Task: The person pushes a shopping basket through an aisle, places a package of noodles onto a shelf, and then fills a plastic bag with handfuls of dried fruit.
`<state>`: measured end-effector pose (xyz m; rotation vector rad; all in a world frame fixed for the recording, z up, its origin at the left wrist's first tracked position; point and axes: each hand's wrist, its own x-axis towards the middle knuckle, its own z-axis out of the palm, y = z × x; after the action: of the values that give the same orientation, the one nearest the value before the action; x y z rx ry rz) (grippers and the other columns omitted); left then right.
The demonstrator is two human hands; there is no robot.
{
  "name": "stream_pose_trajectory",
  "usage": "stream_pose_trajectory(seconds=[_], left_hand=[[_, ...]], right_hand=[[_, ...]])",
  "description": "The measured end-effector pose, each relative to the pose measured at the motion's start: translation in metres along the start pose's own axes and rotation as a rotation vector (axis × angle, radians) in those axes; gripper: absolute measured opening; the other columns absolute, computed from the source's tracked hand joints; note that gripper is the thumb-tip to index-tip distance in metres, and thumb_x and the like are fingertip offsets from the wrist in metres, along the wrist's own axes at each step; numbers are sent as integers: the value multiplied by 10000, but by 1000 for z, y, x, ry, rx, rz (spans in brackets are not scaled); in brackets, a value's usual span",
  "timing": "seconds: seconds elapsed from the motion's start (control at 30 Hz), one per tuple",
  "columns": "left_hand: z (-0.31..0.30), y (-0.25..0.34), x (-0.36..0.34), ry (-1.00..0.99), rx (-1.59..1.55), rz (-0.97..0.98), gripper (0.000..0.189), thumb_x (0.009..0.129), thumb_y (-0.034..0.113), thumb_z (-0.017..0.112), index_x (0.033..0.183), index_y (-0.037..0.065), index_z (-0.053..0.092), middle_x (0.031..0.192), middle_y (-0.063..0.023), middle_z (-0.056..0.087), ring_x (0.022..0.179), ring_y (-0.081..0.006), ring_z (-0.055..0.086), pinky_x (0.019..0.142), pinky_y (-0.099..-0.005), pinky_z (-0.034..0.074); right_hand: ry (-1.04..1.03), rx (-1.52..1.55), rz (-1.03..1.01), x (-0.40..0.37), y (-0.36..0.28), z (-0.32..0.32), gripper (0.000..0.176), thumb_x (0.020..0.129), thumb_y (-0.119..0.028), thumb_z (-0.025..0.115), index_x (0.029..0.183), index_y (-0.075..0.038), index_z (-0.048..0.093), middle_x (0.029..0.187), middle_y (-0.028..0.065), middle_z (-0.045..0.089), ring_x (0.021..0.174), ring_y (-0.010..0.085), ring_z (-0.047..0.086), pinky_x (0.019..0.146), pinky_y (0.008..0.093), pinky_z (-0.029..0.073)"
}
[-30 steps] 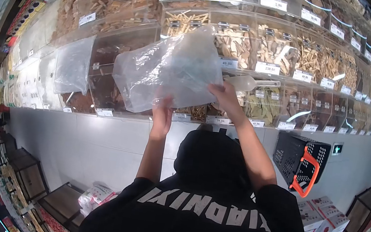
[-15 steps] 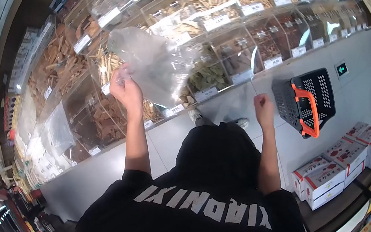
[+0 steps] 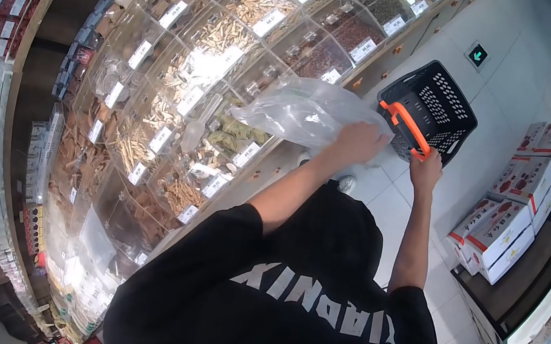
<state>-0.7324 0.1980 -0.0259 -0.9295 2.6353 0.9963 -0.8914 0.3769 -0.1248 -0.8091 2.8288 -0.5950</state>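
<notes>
My left hand (image 3: 359, 144) is closed on the gathered edge of a clear plastic bag (image 3: 299, 112), which spreads out to the left over the front of the bins. What the bag contains, if anything, I cannot make out. The fingers of my right hand (image 3: 425, 171) are closed around the lower end of the orange handle (image 3: 409, 127) of a black shopping basket (image 3: 467, 119). The basket has perforated sides and stands on the floor at the right, just beyond my hands.
Clear bins of dried goods (image 3: 231, 42) with white price labels fill the left and top. A clear scoop (image 3: 200, 124) lies at the bins. Red-and-white cartons (image 3: 503, 229) are stacked at the right. A green arrow sign (image 3: 477, 55) marks the tiled floor.
My left hand has carried the plastic bag right, from the bins toward the basket. My right hand has taken hold of the basket's handle. The view has shifted.
</notes>
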Motion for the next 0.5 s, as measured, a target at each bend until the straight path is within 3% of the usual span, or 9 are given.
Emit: stream_pose_trajectory(seconds=[0.07, 0.1, 0.17, 0.27, 0.33, 0.4, 0.47, 0.5], left_hand=[[29, -2, 30, 41, 67, 62, 469, 914, 287, 604, 1312, 46, 539, 1027, -252, 687, 915, -389, 696, 797, -494, 549], [30, 9, 37, 32, 71, 72, 469, 914, 287, 604, 1312, 46, 539, 1027, -252, 687, 915, -389, 696, 797, -494, 549], [28, 28, 54, 160, 117, 50, 550, 872, 175, 625, 1388, 50, 485, 1275, -301, 582, 927, -386, 699, 797, -490, 559], [40, 31, 96, 231, 242, 226, 592, 830, 125, 665, 1396, 62, 504, 1352, -313, 497, 943, -382, 698, 779, -484, 565], [56, 27, 127, 165, 267, 272, 545, 826, 140, 674, 1347, 58, 537, 1284, -290, 538, 947, -385, 695, 784, -485, 564], [70, 16, 155, 113, 293, 315, 499, 823, 155, 683, 1298, 54, 571, 1216, -266, 580, 951, -387, 692, 788, -487, 563], [81, 8, 166, 3, 296, 439, 379, 825, 178, 685, 1172, 45, 614, 1115, -229, 616, 940, -385, 690, 807, -491, 557], [78, 11, 171, 6, 286, 448, 379, 825, 178, 685, 1172, 45, 614, 1115, -229, 616, 940, -385, 690, 807, -491, 557]], right_hand=[[24, 1, 12, 2, -2, 3, 530, 787, -247, 742, 1225, -29, 538, 1112, 185, 619, 1054, 387, 607, 889, 531, 468], [-35, -62, 19, 8, -1, 5, 507, 785, -254, 742, 1196, -35, 542, 1102, 176, 624, 1045, 380, 612, 891, 536, 466], [-139, -150, 36, 24, -3, 10, 419, 780, -263, 738, 1092, -43, 568, 1062, 157, 645, 1030, 361, 623, 884, 545, 473], [-194, -159, -53, 43, -2, 15, 355, 824, -288, 700, 1028, -23, 582, 1015, 183, 655, 1018, 386, 628, 835, 549, 494], [-127, -187, -111, 52, -1, 13, 287, 834, -280, 686, 949, -21, 642, 951, 198, 690, 967, 388, 665, 790, 522, 530], [-331, -148, -3, 66, 0, 13, 253, 839, -280, 681, 910, -37, 696, 885, 190, 718, 841, 372, 707, 722, 491, 567], [-287, -184, -142, 72, 6, 7, 241, 863, -284, 656, 846, -52, 721, 789, 177, 717, 744, 371, 716, 679, 478, 579], [-313, -214, -97, 75, 2, 0, 242, 876, -285, 649, 823, -60, 720, 761, 167, 712, 730, 363, 713, 681, 483, 577]])
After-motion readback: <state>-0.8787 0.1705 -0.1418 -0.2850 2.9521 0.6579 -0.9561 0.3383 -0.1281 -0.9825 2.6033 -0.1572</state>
